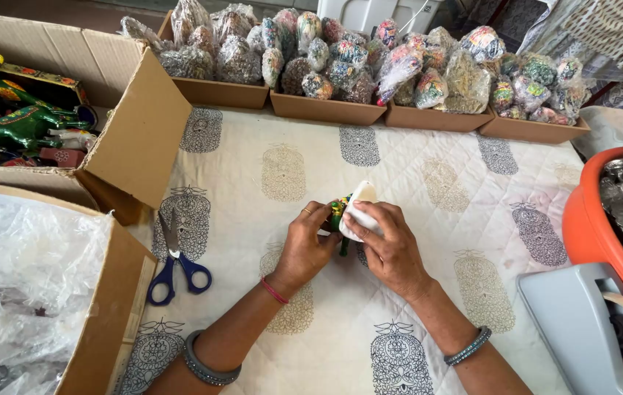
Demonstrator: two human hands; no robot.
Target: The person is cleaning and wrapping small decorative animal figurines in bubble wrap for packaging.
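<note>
Both your hands meet low over the quilted worktop, near its middle. Left hand clamps the small green painted figurine; right hand presses white wrapping against it. Looks light, rigid, likely chip-prone paint and thin legs. Grip the body, not the legs. Blue-handled scissors lie left.

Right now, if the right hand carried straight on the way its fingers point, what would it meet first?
The right hand points up-left, so it would first meet the green painted figurine it is wrapping in white padding, then probably the left hand. Depth is hard to judge.
</note>
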